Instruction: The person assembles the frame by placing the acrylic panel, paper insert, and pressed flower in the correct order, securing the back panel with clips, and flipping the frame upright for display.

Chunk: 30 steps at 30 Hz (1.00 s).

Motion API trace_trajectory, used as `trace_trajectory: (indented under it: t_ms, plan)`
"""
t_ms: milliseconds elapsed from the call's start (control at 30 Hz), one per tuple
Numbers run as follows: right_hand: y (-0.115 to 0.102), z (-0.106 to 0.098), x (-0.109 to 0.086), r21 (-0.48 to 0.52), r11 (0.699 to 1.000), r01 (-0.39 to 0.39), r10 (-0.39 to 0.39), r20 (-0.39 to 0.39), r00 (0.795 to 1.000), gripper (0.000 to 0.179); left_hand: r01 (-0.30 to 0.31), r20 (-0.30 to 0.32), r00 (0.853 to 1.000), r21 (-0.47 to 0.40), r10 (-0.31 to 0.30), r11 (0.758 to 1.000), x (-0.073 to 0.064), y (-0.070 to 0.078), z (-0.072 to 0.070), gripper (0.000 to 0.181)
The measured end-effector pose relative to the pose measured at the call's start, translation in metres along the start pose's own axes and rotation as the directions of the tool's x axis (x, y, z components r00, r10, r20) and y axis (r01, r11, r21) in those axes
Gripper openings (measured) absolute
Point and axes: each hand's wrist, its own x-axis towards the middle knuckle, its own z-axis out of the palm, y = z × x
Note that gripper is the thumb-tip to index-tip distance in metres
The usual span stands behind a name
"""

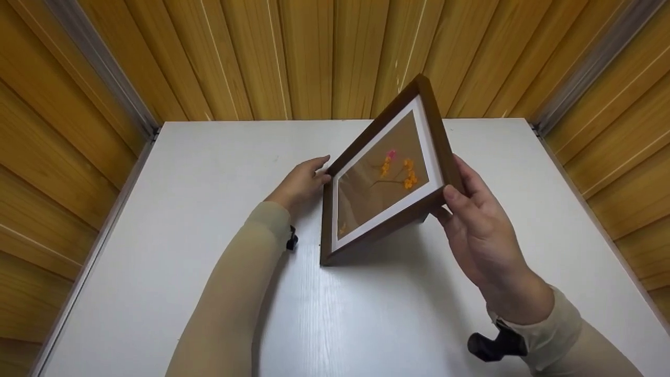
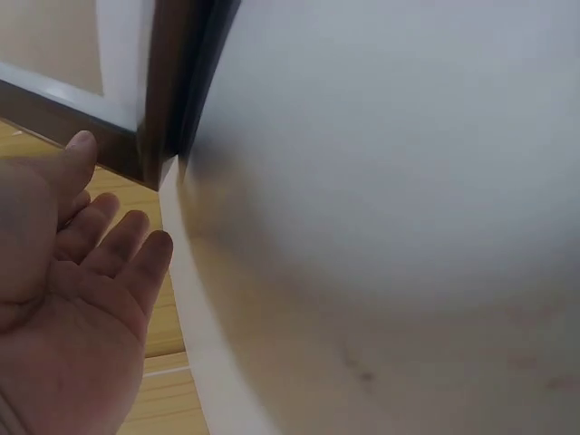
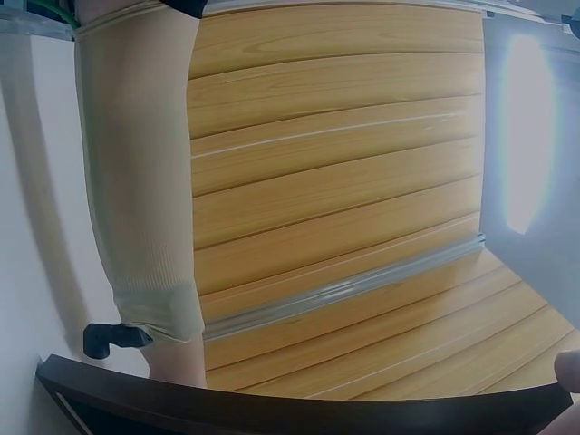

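A brown picture frame (image 1: 437, 136), with a white mat and an orange and pink flower picture (image 1: 387, 173) behind its clear front, leans tilted over the white table. Its left side is low and its right side raised. My right hand (image 1: 487, 230) grips the near right corner, thumb on the front moulding and fingers behind. At the left side, my left hand (image 1: 301, 183) touches the frame with its thumb, the other fingers loosely extended, as the left wrist view shows. In the right wrist view, the frame's dark edge (image 3: 299, 403) crosses the bottom and little of the right hand shows.
The white table (image 1: 209, 173) lies under the frame and both arms. Wood-look panel walls (image 1: 309, 57) stand at the back and sides, with grey metal posts (image 1: 99, 57) in the corners. Black clips (image 1: 497, 343) sit on the sleeve cuffs.
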Motion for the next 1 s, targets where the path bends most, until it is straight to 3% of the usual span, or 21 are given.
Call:
trace_trajectory:
  t_ms: [167, 333, 633, 800, 1000]
  plan:
    - [0.0, -0.001, 0.0, -0.007, 1.0, 0.015, -0.015, 0.002, 1.0, 0.062, -0.03, 0.005, 1.0, 0.004, 0.03, 1.0, 0.004, -0.001, 0.007, 0.052]
    - [0.0, -0.001, 0.002, -0.035, 0.999, 0.017, -0.017, -0.004, 1.0, 0.059, -0.015, -0.072, 0.997, 0.015, 0.016, 1.0, 0.006, -0.002, 0.013, 0.045]
    - [-0.003, -0.007, 0.008, 0.001, 1.0, 0.012, -0.012, -0.097, 0.995, 0.046, 0.042, -0.18, 0.983, -0.013, -0.044, 0.999, 0.003, -0.003, 0.014, 0.031]
    - [-0.004, -0.019, 0.021, 0.017, 0.999, 0.031, -0.028, -0.144, 0.989, 0.038, 0.026, -0.219, 0.975, 0.009, -0.024, 1.0, -0.004, -0.005, 0.009, 0.026]
    - [-0.006, -0.038, 0.044, -0.001, 0.995, 0.095, -0.094, -0.2, 0.975, 0.032, 0.037, -0.217, 0.975, 0.003, -0.036, 0.999, -0.012, -0.008, 0.005, 0.025]
